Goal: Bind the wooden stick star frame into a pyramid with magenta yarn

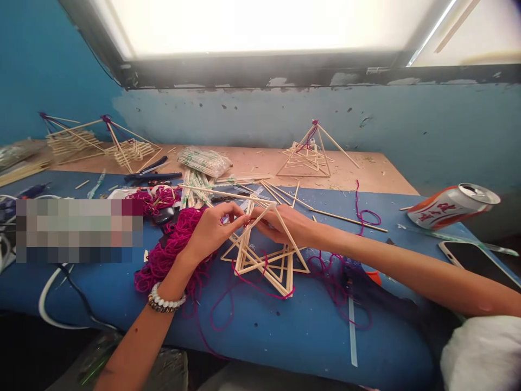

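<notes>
My left hand (211, 231) and my right hand (280, 225) meet at the top of a frame of thin wooden sticks (264, 260), which stands tilted on the blue-covered table (260, 336). Fingers of both hands pinch the sticks near the frame's upper corner. A long stick (223, 193) runs from that corner towards the back left. Magenta yarn (171, 255) lies heaped beside my left hand, and a loose strand (260, 285) trails across the frame's lower sticks. A beaded bracelet (166, 298) circles my left wrist.
Finished stick pyramids tied with magenta yarn (311, 152) stand on the wooden shelf (366, 174) behind. There are also a bag of sticks (203, 161), black-handled pliers (152, 175), a crushed drink can (451, 206) and a phone (474, 263). Loose sticks (345, 220) lie right of the hands.
</notes>
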`<state>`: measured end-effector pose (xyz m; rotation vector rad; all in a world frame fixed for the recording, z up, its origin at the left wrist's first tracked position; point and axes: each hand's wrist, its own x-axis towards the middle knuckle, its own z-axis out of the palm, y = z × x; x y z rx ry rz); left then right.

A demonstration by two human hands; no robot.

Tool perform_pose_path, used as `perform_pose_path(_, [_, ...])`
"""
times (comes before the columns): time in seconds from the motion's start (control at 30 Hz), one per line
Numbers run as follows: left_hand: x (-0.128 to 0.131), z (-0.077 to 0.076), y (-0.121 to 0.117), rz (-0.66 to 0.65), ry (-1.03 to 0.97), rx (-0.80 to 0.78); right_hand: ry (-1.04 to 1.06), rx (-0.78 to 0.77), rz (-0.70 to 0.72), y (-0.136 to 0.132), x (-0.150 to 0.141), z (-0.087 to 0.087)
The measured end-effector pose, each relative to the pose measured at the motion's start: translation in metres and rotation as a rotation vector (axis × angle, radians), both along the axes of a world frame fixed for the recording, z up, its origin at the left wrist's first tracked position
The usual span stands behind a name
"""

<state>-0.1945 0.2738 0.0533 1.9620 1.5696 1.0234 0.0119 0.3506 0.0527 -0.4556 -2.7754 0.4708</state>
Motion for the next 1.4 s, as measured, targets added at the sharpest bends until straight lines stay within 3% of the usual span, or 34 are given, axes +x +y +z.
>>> perform_pose_path(0.13, [-0.001, 0.000, 0.001, -0.046, -0.120, -0.071, 0.035, -0.101, -0.006, -0.002, -0.002, 0.003])
perform_pose_path(0.3, [-0.003, -0.004, 0.005, -0.040, -0.300, -0.173, 0.071, -0.122, 0.011, -0.002, -0.002, 0.001])
perform_pose_path(0.6, [-0.008, -0.002, 0.002, -0.092, -0.242, -0.304, 0.136, -0.167, -0.028, -0.004, -0.005, 0.002])
perform_pose_path(0.8, [-0.003, -0.003, 0.001, -0.027, -0.204, -0.230, 0.202, -0.123, -0.025, 0.000, -0.009, -0.009])
perform_pose_path(1.0, [-0.004, -0.001, 0.002, -0.059, -0.213, -0.223, 0.171, -0.185, -0.070, -0.002, -0.010, -0.006])
perform_pose_path(1.4, [-0.012, -0.008, 0.006, -0.076, -0.253, -0.272, 0.204, -0.226, 0.038, 0.001, -0.010, -0.006])
